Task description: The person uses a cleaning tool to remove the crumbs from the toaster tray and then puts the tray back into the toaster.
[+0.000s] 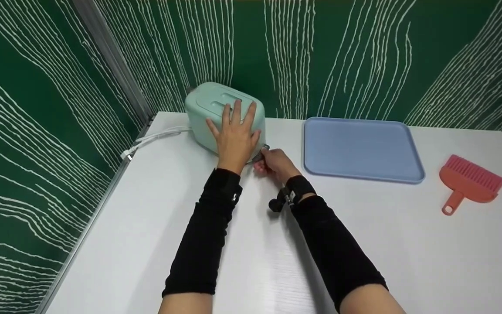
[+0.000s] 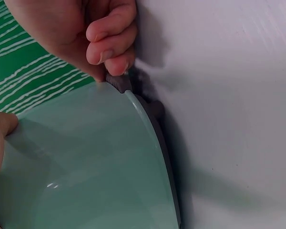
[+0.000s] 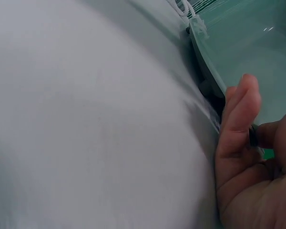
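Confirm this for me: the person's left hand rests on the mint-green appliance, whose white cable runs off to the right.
The cable's direction is wrong: the head view shows the white cable running off to the left. The left hand does rest on the mint-green appliance.

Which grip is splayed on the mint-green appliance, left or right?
The left grip: it lies spread wide, reaching over the top of the mint-green appliance. The right grip instead pinches a small dark part at the appliance's lower edge.
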`<state>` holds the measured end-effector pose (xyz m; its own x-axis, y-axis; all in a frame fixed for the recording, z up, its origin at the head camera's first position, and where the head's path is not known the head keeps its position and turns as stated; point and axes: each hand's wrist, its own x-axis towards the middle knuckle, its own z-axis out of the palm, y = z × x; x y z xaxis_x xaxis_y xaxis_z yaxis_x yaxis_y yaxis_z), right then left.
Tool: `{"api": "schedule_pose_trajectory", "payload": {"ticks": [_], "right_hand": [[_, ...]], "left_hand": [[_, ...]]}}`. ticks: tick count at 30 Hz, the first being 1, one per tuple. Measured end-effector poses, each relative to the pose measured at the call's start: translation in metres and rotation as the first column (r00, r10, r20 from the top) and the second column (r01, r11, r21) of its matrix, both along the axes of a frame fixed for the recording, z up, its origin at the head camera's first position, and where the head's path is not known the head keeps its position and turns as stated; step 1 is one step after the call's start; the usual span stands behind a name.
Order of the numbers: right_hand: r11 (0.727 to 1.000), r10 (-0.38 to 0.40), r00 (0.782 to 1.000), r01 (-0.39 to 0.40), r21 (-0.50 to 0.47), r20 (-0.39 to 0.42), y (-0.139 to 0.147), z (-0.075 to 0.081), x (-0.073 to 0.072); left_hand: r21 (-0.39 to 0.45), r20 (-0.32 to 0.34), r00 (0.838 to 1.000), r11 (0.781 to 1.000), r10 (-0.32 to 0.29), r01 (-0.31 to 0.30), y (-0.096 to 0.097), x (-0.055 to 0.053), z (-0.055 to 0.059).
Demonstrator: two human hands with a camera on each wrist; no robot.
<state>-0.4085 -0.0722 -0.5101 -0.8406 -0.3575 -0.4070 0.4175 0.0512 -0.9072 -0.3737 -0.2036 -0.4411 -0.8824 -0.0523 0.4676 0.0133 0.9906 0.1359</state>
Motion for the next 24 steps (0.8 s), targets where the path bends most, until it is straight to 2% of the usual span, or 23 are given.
{"api": "schedule_pose_trajectory", "payload": {"ticks": [9,24], "right_hand": [[0.998,-0.06,0.996,0.061,0.011,-0.071,-0.0016,-0.004,0.0025],[0.981,-0.083,0.991,0.099,0.165,-0.104,-0.0013,-0.0071,0.0016]], "left_hand": [[-0.004,0.016,1.0,1.0,0.004,-0.004,0.0007,-0.0005,0.0007],[0.016,0.02,1.0,1.0,-0.004,0.004,0.0011,-0.0004,0.0006]]}}
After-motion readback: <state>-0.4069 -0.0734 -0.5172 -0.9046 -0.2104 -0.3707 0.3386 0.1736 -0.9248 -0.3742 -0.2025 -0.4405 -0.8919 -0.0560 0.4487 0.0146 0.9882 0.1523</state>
